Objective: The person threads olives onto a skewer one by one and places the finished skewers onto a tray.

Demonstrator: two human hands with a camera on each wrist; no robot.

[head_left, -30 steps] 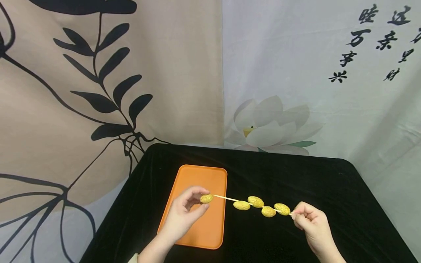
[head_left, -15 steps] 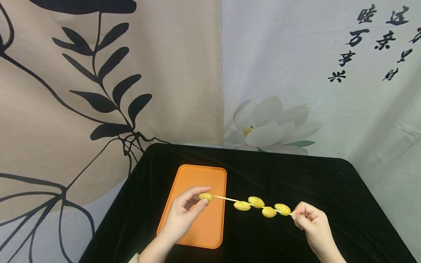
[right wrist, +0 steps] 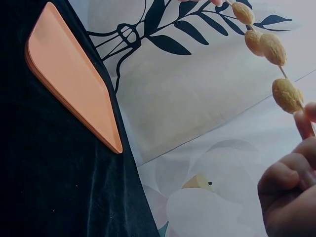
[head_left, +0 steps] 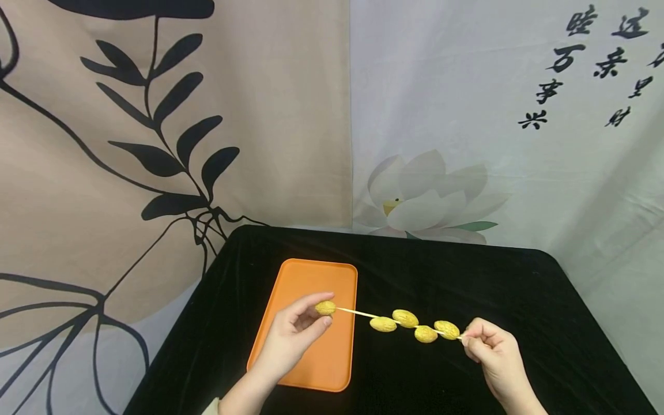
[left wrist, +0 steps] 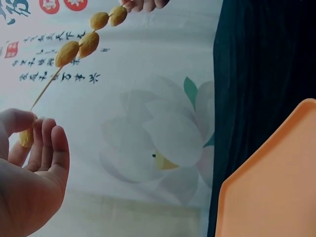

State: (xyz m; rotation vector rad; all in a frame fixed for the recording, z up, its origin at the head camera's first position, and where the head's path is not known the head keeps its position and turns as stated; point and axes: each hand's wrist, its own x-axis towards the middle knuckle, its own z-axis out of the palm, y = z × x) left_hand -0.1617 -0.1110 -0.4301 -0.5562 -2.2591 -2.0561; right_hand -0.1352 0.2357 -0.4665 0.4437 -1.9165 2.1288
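Note:
A thin pale skewer point(head_left: 355, 312) is held above the table, slanting down to the right in the head view. Several yellow, wrinkled, oval pieces point(head_left: 383, 324) are threaded on its right part, sitting on alternate sides of it. My left hand point(head_left: 287, 343) pinches one more such oval piece point(head_left: 325, 308) between thumb and fingers at the skewer's left end. How far the tip enters that piece is hidden. With thumb and index finger, my right hand point(head_left: 493, 351) pinches the skewer's right end, just past the last oval piece point(right wrist: 287, 95).
An orange rectangular tray point(head_left: 316, 369) lies on the black-covered table point(head_left: 425, 380), beneath and behind my left hand. Behind the table hangs a printed cloth point(head_left: 290, 115) with dark leaves, a pale lotus and lettering.
My left hand and its oval piece have shifted up very slightly, with small finger movements. My right hand and the skewer have stayed almost still.

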